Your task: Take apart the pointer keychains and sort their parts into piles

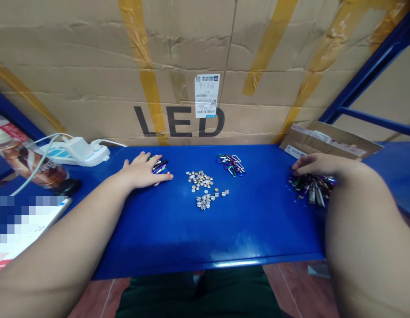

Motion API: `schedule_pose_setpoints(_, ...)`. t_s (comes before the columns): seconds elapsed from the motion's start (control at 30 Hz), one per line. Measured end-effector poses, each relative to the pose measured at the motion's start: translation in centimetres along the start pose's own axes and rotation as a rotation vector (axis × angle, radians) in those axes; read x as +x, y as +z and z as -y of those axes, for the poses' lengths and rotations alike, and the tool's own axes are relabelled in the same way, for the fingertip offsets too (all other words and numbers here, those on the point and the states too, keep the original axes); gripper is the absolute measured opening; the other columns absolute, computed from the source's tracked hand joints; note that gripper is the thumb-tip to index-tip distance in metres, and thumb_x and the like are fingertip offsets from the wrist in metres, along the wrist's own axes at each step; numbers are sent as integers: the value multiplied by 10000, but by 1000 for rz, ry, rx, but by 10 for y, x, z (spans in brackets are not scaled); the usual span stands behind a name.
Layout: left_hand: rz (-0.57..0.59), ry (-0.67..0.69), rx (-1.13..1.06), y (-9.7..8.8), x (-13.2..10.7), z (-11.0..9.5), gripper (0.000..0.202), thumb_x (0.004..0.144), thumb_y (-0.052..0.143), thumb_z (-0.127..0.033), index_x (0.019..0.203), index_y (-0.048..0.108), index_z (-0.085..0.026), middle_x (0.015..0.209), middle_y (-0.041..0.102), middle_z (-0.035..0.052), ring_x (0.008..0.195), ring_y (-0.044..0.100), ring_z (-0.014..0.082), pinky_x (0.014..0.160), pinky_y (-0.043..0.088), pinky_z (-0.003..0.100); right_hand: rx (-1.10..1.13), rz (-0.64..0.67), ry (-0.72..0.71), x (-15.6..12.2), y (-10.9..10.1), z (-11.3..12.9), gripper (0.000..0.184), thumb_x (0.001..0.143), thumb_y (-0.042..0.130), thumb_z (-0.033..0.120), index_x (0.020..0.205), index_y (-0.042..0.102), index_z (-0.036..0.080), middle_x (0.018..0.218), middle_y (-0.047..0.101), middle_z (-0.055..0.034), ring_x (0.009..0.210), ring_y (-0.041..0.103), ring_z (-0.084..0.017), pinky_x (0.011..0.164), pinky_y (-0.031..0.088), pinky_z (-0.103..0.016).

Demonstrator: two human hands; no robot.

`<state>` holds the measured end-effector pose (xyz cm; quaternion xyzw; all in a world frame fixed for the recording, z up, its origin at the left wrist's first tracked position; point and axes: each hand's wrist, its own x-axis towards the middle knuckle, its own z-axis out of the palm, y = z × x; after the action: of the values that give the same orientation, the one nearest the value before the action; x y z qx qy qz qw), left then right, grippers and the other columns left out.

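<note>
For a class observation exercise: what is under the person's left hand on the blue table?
Slim coloured cylinders, perhaps pens or small torches, poke out beside the left hand. The hand covers the rest of them, so their length and number cannot be seen.

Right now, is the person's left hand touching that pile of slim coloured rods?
Touching. The head view shows the left hand lying on the blue table, its fingertips overlapping the pile of slim coloured rods.

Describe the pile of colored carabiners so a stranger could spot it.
On the blue table below the box printed LED, look between the left hand and right hand. The carabiners sit behind the silver discs, the only colored clips there.
</note>
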<state>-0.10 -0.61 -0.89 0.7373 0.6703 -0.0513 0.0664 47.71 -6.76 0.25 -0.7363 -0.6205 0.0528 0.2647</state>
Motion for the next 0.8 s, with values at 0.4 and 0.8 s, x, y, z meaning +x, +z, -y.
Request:
schedule_pose_setpoints(0.4,-55,86,-42,9,6,1,1031,809,417,-912,1648,305,-323,1703,288,193,1564,243,471,1199,208,721,-9,372,158,52,-12,-31,120,735,794,49,652,764,129,655,723,-111,559,600,-173,661,441,-374)
schedule_pose_setpoints(0.8,-466,556,-403,-3,-23,-39,750,943,507,-687,1501,509,-186,1519,520,185,1477,390,383,1240,275,635,880,343,-215,14,14,66,313,782,842,387,999,739,187,728,655,0,515,573,-101,466,518,-255)
